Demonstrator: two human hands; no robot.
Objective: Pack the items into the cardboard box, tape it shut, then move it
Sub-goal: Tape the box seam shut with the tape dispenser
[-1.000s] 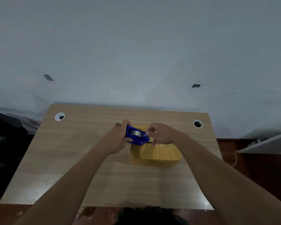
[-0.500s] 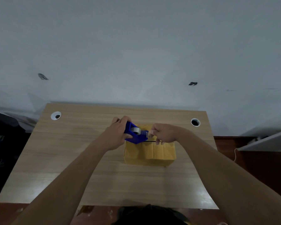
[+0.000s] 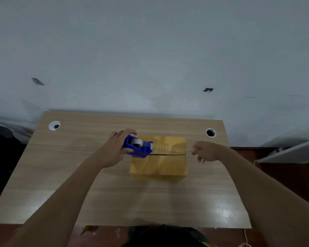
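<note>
A yellow-brown cardboard box (image 3: 159,164) stands in the middle of the wooden desk (image 3: 61,175), flaps folded down with a dark seam across its top. My left hand (image 3: 114,150) grips a blue tape dispenser (image 3: 138,147) holding a grey roll, at the box's left top edge. My right hand (image 3: 204,151) is past the box's right edge, pinching the end of a clear tape strip (image 3: 175,149) that stretches from the dispenser over the box top.
Two round cable holes (image 3: 54,125) (image 3: 210,132) sit near the desk's far corners. A pale wall rises behind the desk. A white shelf edge (image 3: 289,154) juts in at the right, and dark objects lie at the left.
My right hand has pulled away to the right, drawing a strip of clear tape out across the box top. My left hand keeps the dispenser at the left edge.
</note>
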